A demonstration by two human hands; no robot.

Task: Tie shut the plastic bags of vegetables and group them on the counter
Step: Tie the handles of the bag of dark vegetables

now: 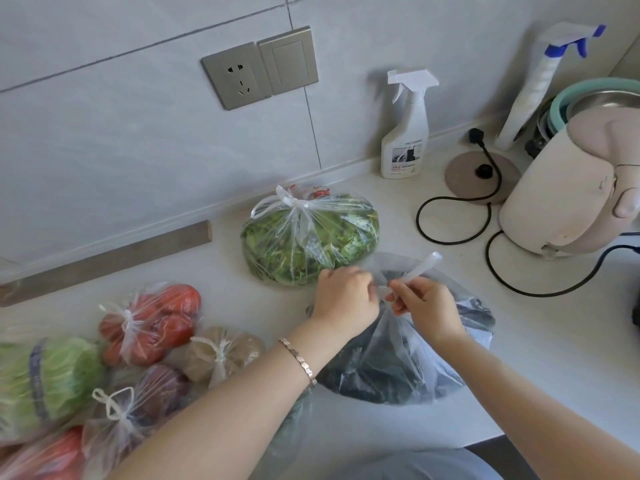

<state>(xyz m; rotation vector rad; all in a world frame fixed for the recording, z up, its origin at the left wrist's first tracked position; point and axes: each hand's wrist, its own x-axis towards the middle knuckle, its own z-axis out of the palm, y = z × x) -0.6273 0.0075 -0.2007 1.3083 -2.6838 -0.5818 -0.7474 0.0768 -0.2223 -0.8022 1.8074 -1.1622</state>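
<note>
Both hands met right over the mouth of the dark bag (398, 368), which sat on the counter (536, 358) directly under them. The right hand (426, 306) pinched one twisted handle strip (424, 266) between thumb and curled fingers, and the free end stuck up and away from the knuckles. The left hand (346, 296) was clenched just beside it, almost touching. It seemed to be gripping the bag's other handle, though its fingers faced away from me and only a scrap of plastic showed between the two fists. A bracelet (299, 358) sat on the left wrist. Just beyond the left hand, nearly against it, lay a bag of greens (308, 237), already knotted. Well off to the left of the grip the tied bags were bunched together: tomatoes (152, 320), potatoes (221, 351), purple onions (152, 396) and a cabbage (45, 375) at the far edge. Beyond the right hand stood a pale kettle (571, 188), with a spray bottle (405, 133) farther back against the wall. What the dark bag held I couldn't make out — only dark shapes through the plastic.
</note>
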